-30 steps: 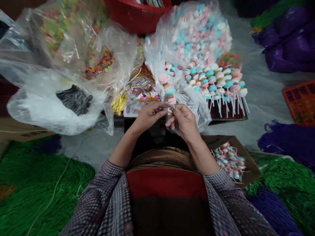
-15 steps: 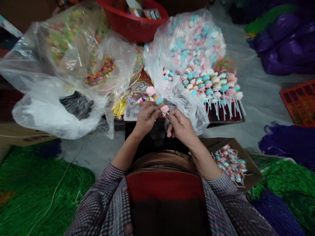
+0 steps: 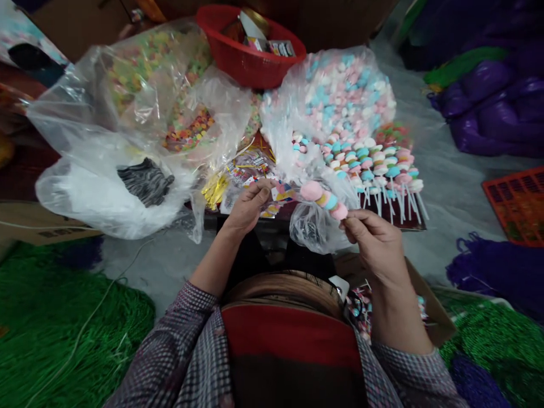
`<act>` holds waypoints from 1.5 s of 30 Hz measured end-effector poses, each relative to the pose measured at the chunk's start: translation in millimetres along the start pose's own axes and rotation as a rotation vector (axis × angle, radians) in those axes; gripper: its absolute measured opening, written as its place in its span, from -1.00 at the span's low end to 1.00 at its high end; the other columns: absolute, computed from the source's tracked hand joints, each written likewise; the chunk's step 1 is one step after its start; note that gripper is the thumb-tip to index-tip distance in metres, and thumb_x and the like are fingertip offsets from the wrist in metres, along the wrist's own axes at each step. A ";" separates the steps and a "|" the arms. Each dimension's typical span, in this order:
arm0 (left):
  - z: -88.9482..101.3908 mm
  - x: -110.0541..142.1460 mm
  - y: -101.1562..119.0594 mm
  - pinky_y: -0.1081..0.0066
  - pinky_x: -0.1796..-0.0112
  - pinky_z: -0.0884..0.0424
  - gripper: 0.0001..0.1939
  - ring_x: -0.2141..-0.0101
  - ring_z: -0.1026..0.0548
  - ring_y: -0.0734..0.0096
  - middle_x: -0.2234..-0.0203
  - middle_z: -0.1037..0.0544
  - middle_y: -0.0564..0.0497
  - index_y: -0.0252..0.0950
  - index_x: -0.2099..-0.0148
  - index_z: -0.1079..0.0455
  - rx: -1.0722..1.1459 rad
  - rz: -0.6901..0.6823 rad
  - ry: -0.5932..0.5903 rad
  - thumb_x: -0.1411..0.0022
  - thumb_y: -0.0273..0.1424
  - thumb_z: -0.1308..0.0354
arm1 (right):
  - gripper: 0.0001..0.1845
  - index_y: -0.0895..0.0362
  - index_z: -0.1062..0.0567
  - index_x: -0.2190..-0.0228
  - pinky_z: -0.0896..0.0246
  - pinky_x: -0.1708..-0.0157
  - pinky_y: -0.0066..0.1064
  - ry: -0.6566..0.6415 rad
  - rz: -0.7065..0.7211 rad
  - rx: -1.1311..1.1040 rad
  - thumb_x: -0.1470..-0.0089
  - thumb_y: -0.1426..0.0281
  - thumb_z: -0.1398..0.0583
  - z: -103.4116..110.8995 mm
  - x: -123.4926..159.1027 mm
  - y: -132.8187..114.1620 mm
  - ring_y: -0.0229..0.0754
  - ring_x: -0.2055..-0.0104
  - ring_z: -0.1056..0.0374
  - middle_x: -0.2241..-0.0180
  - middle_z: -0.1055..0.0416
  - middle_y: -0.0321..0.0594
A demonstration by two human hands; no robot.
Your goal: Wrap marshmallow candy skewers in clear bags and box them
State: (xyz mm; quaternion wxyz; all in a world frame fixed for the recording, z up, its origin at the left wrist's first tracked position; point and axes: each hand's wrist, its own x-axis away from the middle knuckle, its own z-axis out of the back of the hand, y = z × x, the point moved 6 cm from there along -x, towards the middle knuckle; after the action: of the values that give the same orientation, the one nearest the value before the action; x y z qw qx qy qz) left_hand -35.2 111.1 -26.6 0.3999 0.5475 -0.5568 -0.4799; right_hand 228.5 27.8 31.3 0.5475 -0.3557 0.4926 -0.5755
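My right hand (image 3: 376,243) pinches the stick end of a candy skewer (image 3: 325,199) with pink, yellow and blue pieces, held out to the right over a clear plastic bag (image 3: 314,229). My left hand (image 3: 250,205) is closed at the edge of a pile of printed wrappers (image 3: 250,170), gripping a small piece I cannot make out. A row of finished candy skewers (image 3: 374,164) lies on a dark tray just beyond my right hand. A big clear bag of pastel candies (image 3: 340,96) sits behind them.
A red basket (image 3: 250,56) stands at the back. Clear bags of coloured ring candies (image 3: 144,73) and a white bag (image 3: 93,198) lie left. Gold twist ties (image 3: 215,190) lie by the wrappers. A cardboard box (image 3: 429,314) sits by my right arm. Green (image 3: 63,334) and purple (image 3: 501,272) bead strands surround me.
My hands have parted: the right hand carried the skewer down and to the right, tilting it sideways, while the left stayed by the wrappers. The camera view has tilted slightly.
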 end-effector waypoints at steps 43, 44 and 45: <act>-35.3 -5.9 100.0 0.03 -0.48 0.11 0.16 -0.54 0.28 -0.02 -0.53 0.00 -0.16 -0.13 -0.47 -0.08 -0.343 -0.388 0.278 0.03 0.23 -0.39 | -0.81 0.03 -0.69 0.30 -0.08 0.48 -0.43 0.110 0.029 -0.326 -0.06 0.21 -0.41 -43.9 8.6 36.8 -0.33 0.49 -0.20 0.41 -0.45 -0.33; -39.1 -6.9 94.7 0.04 -0.46 0.02 0.11 -0.54 0.16 -0.02 -0.51 -0.09 -0.14 -0.09 -0.45 -0.11 -0.215 -0.308 0.231 0.00 0.25 -0.37 | -0.81 0.03 -0.69 0.30 -0.08 0.49 -0.43 0.103 0.031 -0.325 -0.06 0.21 -0.41 -45.5 8.5 37.0 -0.33 0.49 -0.19 0.41 -0.45 -0.33; -44.6 -7.0 88.6 0.04 -0.42 -0.10 0.02 -0.51 0.00 -0.02 -0.45 -0.22 -0.13 -0.07 -0.42 -0.18 -0.076 -0.215 0.169 -0.04 0.26 -0.33 | -0.81 0.03 -0.69 0.30 -0.07 0.49 -0.43 0.098 0.035 -0.324 -0.07 0.21 -0.41 -46.6 8.4 36.9 -0.33 0.49 -0.19 0.42 -0.44 -0.33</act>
State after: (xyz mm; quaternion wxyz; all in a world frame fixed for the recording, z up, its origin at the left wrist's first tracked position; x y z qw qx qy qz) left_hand -11.3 108.5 69.9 0.4121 0.6271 -0.4406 -0.4928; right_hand 193.4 30.9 -17.3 0.4681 -0.4020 0.6111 -0.4958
